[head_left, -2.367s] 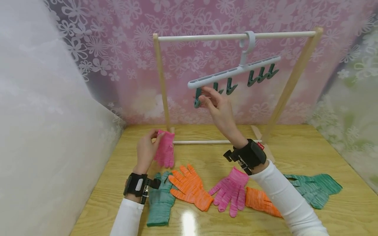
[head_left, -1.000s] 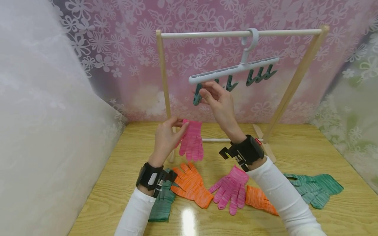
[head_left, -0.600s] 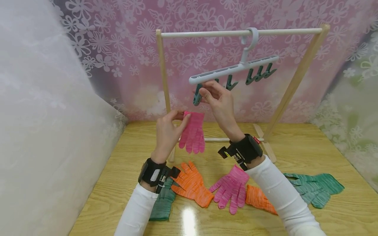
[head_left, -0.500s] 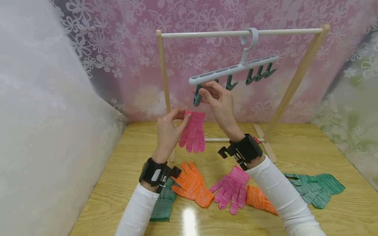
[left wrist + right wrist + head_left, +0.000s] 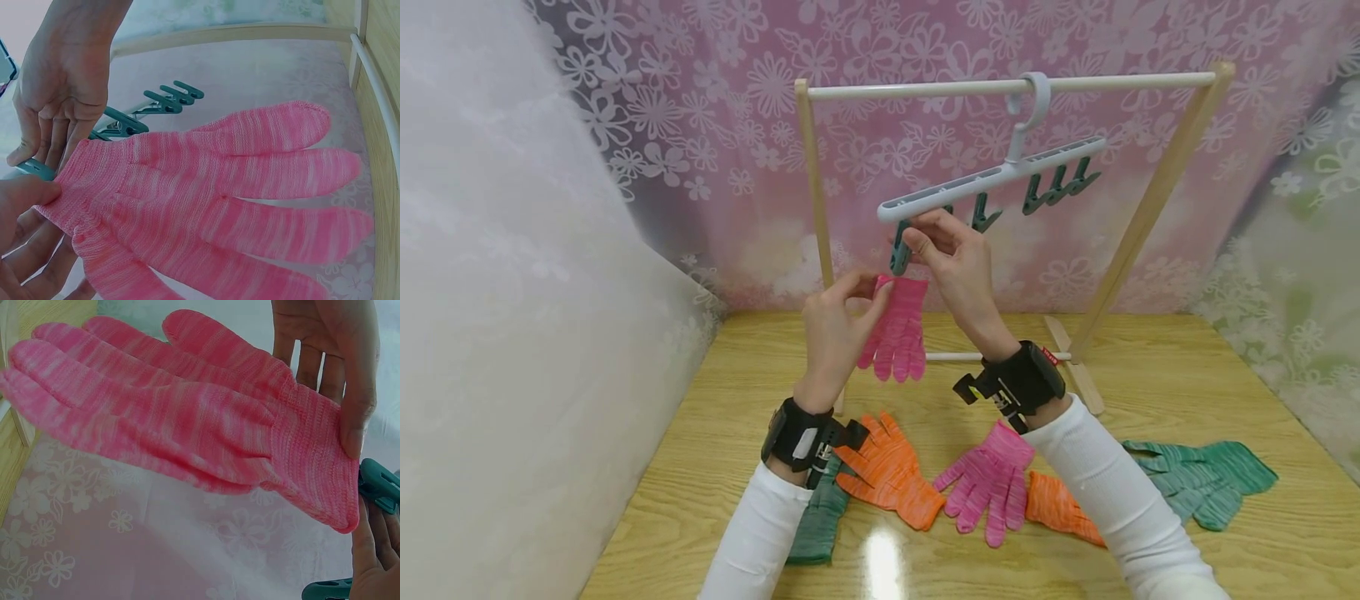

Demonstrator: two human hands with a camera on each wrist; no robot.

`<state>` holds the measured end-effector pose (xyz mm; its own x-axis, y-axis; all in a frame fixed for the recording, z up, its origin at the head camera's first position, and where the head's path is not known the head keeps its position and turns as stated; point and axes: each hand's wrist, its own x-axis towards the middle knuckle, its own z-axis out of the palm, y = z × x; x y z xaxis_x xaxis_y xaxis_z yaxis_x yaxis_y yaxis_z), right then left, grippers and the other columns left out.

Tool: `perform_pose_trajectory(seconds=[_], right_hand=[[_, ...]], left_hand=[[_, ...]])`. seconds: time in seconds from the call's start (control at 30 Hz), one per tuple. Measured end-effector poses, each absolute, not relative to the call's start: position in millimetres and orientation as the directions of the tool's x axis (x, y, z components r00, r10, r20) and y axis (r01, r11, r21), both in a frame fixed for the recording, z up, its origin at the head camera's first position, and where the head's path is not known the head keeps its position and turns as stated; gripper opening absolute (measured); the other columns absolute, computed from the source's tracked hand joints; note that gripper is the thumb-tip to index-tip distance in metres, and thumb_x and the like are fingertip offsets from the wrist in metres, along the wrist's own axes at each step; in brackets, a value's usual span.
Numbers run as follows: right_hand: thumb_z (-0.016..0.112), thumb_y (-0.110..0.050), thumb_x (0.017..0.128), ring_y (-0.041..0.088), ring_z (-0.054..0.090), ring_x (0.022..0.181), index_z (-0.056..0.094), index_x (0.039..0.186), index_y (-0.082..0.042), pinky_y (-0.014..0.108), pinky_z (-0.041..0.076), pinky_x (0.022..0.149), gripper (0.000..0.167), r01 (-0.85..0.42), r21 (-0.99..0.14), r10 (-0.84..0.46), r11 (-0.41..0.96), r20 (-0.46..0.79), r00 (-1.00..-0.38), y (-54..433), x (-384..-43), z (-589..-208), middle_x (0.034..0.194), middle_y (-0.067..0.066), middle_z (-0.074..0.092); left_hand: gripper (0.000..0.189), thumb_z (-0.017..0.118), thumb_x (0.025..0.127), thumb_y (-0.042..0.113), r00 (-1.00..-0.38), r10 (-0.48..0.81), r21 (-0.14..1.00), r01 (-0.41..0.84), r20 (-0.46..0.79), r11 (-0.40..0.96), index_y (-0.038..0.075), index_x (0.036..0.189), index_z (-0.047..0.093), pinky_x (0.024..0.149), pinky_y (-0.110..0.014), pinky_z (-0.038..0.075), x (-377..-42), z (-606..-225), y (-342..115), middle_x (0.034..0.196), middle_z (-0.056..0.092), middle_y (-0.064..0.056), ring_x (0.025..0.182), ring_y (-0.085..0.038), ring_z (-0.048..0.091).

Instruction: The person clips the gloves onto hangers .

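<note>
My left hand (image 5: 835,333) pinches a pink knit glove (image 5: 901,329) by a corner of its cuff, so the fingers of the glove hang downward. Just above, my right hand (image 5: 962,267) squeezes the dark green clip (image 5: 898,254) at the near left end of a pale grey clip hanger (image 5: 992,178). Seen from the left wrist, that clip (image 5: 36,169) is right at the cuff's edge. The right wrist view has the clip (image 5: 382,481) close against the cuff, beside the left thumb. Several other green clips (image 5: 1033,196) hang further along the bar.
The hanger hooks over the white rail (image 5: 917,88) of a wooden rack (image 5: 815,183). On the table lie a pink glove (image 5: 988,483), orange gloves (image 5: 891,475) and green gloves (image 5: 1210,483). My left forearm partly covers one green glove; my right sleeve overlaps an orange one.
My left hand has carried the pink glove up and rightward from near the rack's left foot to just under the clip. The right hand has stayed on the clip, and the hanger has shifted slightly.
</note>
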<state>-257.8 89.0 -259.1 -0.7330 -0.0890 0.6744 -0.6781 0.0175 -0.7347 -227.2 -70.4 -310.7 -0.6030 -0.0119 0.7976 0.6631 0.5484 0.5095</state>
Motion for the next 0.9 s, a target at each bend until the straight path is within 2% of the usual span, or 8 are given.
perform_pose_trajectory(seconds=[0.13,0.33,0.9], right_hand=[[0.067,-0.005,0.098,0.008,0.073,0.094,0.067,0.109,0.009,0.031,0.061,0.081,0.019,-0.678,-0.735,-0.086,0.012,0.675,-0.733,89,-258,-259,0.106,0.024,0.073],[0.066,-0.005,0.098,0.009,0.074,0.094,0.066,0.11,0.01,0.031,0.061,0.082,0.019,-0.68,-0.733,-0.095,-0.003,0.678,-0.729,90,-258,-259,0.107,0.026,0.072],[0.067,-0.008,0.098,0.011,0.074,0.097,0.068,0.11,0.006,0.03,0.058,0.086,0.019,-0.688,-0.725,-0.097,0.017,0.684,-0.723,90,-259,-261,0.107,0.025,0.073]], left_hand=[[0.018,0.075,0.095,0.023,-0.588,-0.018,0.501,0.673,0.809,0.543,0.005,0.101,0.075,0.069,-0.035,0.058,-228,-309,-69,0.088,0.077,-0.007,0.08,-0.021,0.075],[0.019,0.075,0.095,0.02,-0.567,-0.031,0.502,0.7,0.823,0.508,0.002,0.102,0.075,0.075,-0.041,0.06,-228,-304,-68,0.09,0.077,-0.01,0.079,-0.022,0.074],[0.019,0.074,0.095,0.018,-0.548,-0.053,0.496,0.707,0.835,0.503,0.001,0.102,0.075,0.076,-0.038,0.061,-227,-296,-65,0.091,0.076,-0.011,0.079,-0.022,0.074]])
